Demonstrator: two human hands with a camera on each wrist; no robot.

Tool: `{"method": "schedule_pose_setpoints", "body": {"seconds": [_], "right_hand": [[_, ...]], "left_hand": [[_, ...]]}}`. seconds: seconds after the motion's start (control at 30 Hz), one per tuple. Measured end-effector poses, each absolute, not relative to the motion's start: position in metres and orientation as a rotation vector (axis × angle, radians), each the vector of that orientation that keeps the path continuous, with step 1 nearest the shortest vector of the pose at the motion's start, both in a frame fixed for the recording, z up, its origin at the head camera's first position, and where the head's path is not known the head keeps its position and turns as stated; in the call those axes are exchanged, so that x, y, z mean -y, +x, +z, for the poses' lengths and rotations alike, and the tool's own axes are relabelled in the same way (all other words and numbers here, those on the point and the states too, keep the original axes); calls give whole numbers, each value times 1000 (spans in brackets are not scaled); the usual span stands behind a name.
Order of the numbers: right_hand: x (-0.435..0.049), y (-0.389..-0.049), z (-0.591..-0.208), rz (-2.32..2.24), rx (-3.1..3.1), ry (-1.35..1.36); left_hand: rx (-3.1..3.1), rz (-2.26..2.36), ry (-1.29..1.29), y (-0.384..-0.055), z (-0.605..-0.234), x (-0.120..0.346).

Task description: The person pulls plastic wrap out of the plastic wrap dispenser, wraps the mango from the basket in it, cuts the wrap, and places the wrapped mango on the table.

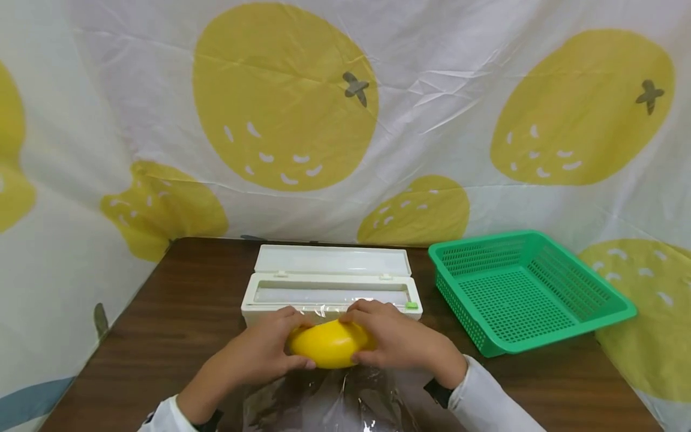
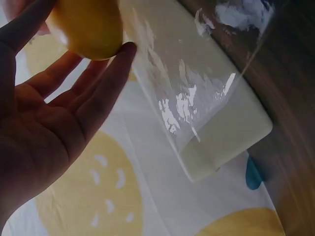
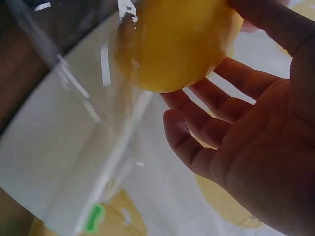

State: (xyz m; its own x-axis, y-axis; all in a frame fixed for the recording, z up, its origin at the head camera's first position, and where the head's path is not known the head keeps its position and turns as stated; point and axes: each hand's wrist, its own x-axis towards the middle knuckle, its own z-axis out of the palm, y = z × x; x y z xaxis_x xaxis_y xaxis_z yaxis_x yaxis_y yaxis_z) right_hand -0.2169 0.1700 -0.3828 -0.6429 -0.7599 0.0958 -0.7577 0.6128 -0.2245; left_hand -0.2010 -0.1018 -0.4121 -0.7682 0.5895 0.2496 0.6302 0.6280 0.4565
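A smooth yellow oval fruit (image 1: 330, 345) is held between both hands above the film. My left hand (image 1: 264, 348) grips its left end, thumb in front and fingers behind. At the other end my right hand (image 1: 399, 339) holds it the same way. Clear plastic wrap (image 1: 329, 402) stretches below the fruit toward the near edge of the view, creased and shiny. It comes from a white wrap dispenser (image 1: 332, 280) right behind the hands, whose lid is raised and whose roll shows inside. In the right wrist view, the fruit (image 3: 182, 44) sits against the fingertips, with its far end hidden.
A green plastic basket (image 1: 572, 335) with mesh sides stands right of the dispenser. The dark wooden table (image 1: 178, 312) ends at a fruit-print cloth (image 1: 432, 120) hanging behind and at the sides. A green slide cutter (image 1: 411, 305) is at the dispenser's right end.
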Motion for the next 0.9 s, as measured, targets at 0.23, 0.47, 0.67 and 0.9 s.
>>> {"method": "schedule_pose_setpoints", "body": {"seconds": [0.23, 0.47, 0.67, 0.9], "right_hand": [[-167, -215, -397, -352, -2776, -1276], [-167, -215, -407, -340, -2782, -1295], [-166, -212, -413, -356, -2818, -1281], [-164, -208, -417, -331, -2856, -1255]], "left_hand": [[2820, -744, -1056, -202, -423, 96], [2852, -696, -1075, -202, -431, 92], [2892, -666, -1072, -202, -436, 91], [2899, -619, -1080, -200, -436, 90]]}}
